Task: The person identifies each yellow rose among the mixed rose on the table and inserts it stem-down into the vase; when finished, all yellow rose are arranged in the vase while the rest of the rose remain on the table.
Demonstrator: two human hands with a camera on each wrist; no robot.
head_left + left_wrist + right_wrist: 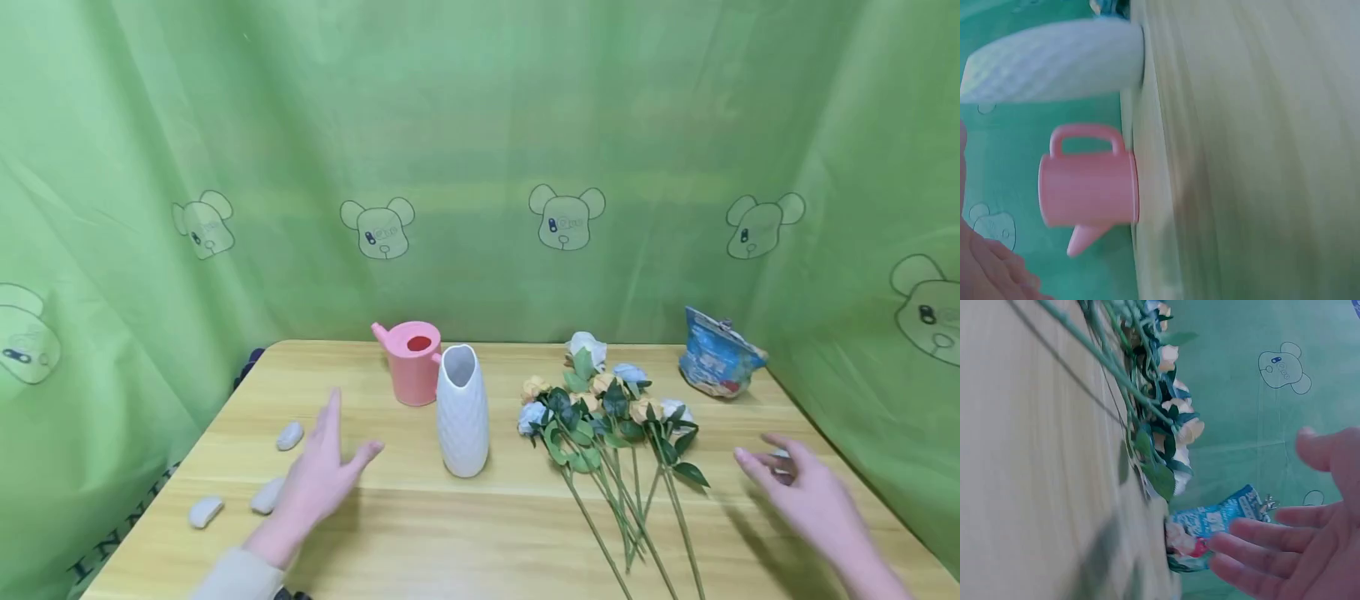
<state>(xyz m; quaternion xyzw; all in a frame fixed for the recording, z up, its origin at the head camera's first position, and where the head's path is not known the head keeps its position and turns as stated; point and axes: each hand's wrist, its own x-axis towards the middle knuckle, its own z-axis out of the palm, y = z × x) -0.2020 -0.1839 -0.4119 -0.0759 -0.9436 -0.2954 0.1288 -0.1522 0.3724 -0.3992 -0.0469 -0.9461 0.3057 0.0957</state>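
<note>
The left hand [324, 473] is extending straight fingers and the right hand [804, 493] is spreading its fingers loosely, neither gripping anything. Between them, a white, textured vase [462, 429] is standing upright, nearer the left hand, while cream, white and pale-blue flowers [592, 402] on long green stems are lying nearer the right.

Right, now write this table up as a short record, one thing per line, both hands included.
vase: white, upright
flowers: loose pile lying right of the vase
watering can: pink, upright, behind and left of the vase
bag: blue, at the back right
pale lumps: three at the left
left hand: holding nothing, near the pale lumps
right hand: holding nothing, right of the flowers
</note>
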